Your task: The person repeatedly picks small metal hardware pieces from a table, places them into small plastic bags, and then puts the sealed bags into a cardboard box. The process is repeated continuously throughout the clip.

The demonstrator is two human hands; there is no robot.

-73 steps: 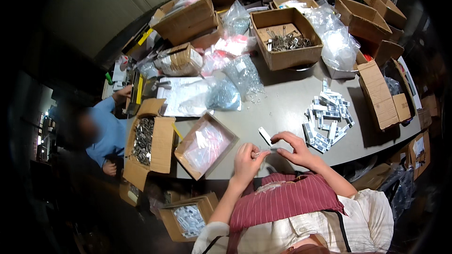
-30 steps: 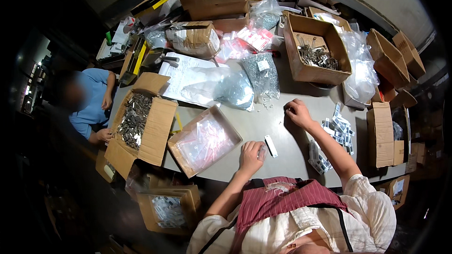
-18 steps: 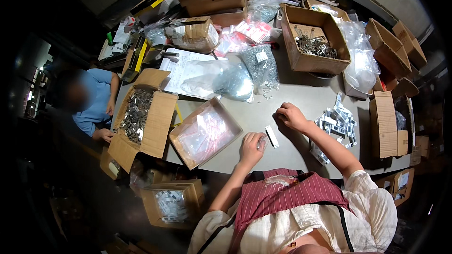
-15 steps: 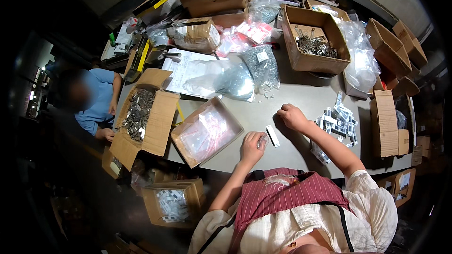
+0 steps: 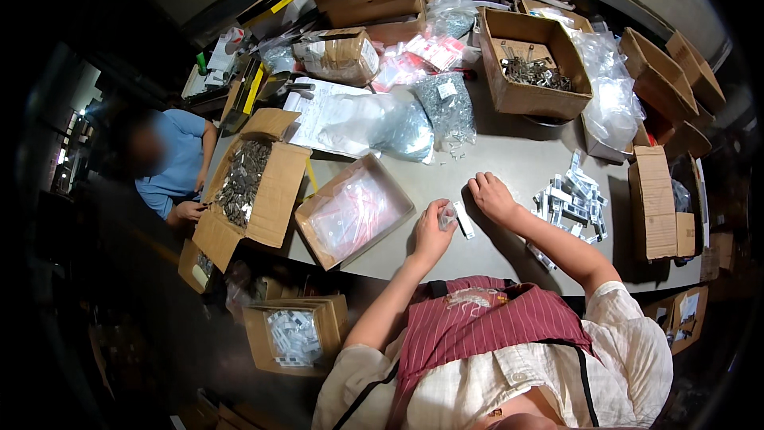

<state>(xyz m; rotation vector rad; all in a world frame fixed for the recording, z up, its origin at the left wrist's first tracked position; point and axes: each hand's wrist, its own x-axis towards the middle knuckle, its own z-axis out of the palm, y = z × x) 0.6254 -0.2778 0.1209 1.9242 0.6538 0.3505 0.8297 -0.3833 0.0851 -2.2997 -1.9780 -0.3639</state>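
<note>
My left hand (image 5: 434, 232) is closed on a small clear plastic bag (image 5: 449, 216), close to the table's front edge. Right beside that bag lies a slim white strip-shaped part (image 5: 464, 220). To the right of the strip, my right hand (image 5: 492, 196) is low over the table with its fingers bent together; anything between them is too small to make out. A heap of white and dark rectangular parts (image 5: 574, 199) lies to the right of my right forearm.
Left of my hands stands an open carton of clear and red bags (image 5: 350, 219), then a carton of metal pieces (image 5: 239, 183). Bags of small hardware (image 5: 446, 107) and a box of metal clips (image 5: 537, 103) sit farther back. A person in blue (image 5: 175, 147) is at far left.
My right hand stays near the same place, its fingers slightly shifted. My left hand, with the bag, has moved slightly right and up, close against the white strip. The whole view has shifted slightly.
</note>
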